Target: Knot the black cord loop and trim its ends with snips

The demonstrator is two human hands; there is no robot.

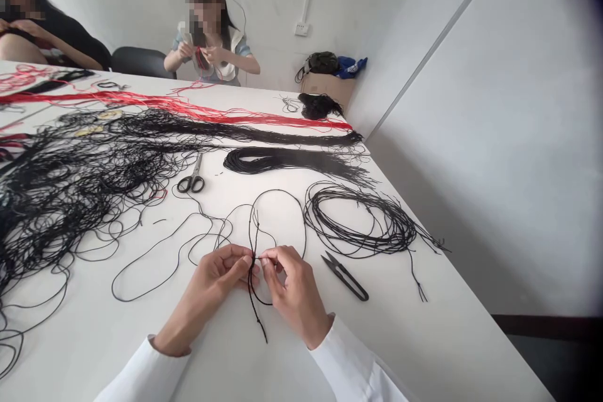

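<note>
Thin black cord point(257, 314) runs between my two hands above the white table. Thumb and fingers of my left hand point(225, 273) pinch it where several strands cross. My right hand point(289, 282) is closed in a pinch on a strand just to the right, close to the left fingertips. Beyond the hands the cord rises in a loop point(282, 191), and a knotted end hangs down below them. Whether a knot sits under the fingertips is hidden. Black thread snips point(346, 276) lie to the right of my right hand.
A coil of black cord point(362, 245) lies at the right. Scissors point(191, 183) rest beyond my left hand. Tangled black cord point(94, 182) spreads across the left, with a black bundle point(292, 160) and red cords point(226, 114) farther back. Two people sit across the table point(443, 326).
</note>
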